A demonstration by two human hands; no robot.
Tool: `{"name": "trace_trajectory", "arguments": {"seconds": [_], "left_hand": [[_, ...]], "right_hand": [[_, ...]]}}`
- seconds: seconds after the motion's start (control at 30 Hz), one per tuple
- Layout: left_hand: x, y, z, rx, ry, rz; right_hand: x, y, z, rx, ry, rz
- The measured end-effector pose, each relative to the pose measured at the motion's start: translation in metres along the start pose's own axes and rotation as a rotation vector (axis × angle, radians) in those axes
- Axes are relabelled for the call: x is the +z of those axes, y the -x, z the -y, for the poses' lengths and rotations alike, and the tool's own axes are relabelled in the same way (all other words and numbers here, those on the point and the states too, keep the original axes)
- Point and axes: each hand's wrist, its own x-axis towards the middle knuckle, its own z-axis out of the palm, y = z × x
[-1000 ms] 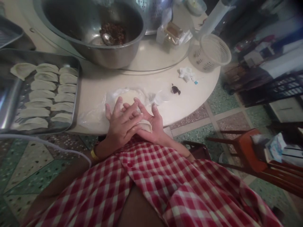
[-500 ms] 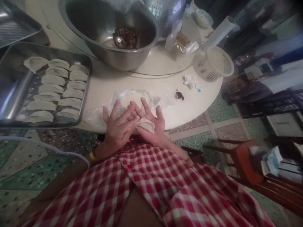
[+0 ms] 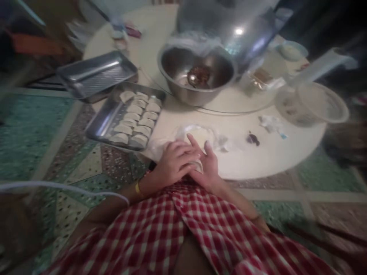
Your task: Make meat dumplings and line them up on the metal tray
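Note:
My left hand lies curled over my right hand at the near edge of the round white table. Between them sits a pale folded dumpling, resting in the right palm and pinched by the left fingers. Just beyond my fingertips a stack of round wrappers lies on clear plastic. To the left a metal tray holds several folded dumplings in rows. Behind it all stands a steel bowl with dark filling and a spoon. The picture is blurred by motion.
A second, upturned metal tray lies at the back left. A large shiny metal vessel stands behind the bowl. A white plastic basket sits at the table's right edge, with crumpled paper and a dark scrap nearby. A white cable crosses the tiled floor.
The camera has swung up and back, so more of the table shows. My left fingers have closed over the dumpling in my right palm, where before they were spread.

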Motion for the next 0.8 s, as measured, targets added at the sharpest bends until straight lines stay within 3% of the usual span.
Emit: {"name": "trace_trajectory", "arguments": {"seconds": [0.13,0.27,0.37,0.47,0.57,0.6,0.7,0.8], "left_hand": [[-0.021,0.002,0.002,-0.019,-0.045,0.060],[-0.047,0.008,0.010,-0.073,-0.072,-0.055],[-0.077,0.012,0.029,-0.182,-0.203,-0.213],[-0.111,0.013,0.065,-0.395,-0.461,-0.283],[-0.135,0.010,0.108,-0.579,-0.608,-0.224],[-0.139,0.008,0.122,-0.685,-0.687,-0.141],[-0.140,0.001,0.154,-0.780,-0.730,-0.058],[-0.133,-0.005,0.172,-0.831,-0.741,0.006]], "right_hand": [[0.015,-0.010,-0.008,0.072,0.014,0.010],[0.034,-0.020,-0.016,0.116,-0.004,0.073],[0.040,-0.027,-0.018,0.078,-0.002,0.120],[0.035,-0.030,-0.015,0.013,0.006,0.134],[0.026,-0.029,-0.009,-0.029,0.025,0.128],[0.024,-0.028,-0.007,-0.039,0.033,0.122],[0.020,-0.027,-0.002,-0.061,0.053,0.111],[0.018,-0.025,0.002,-0.079,0.055,0.111]]}}
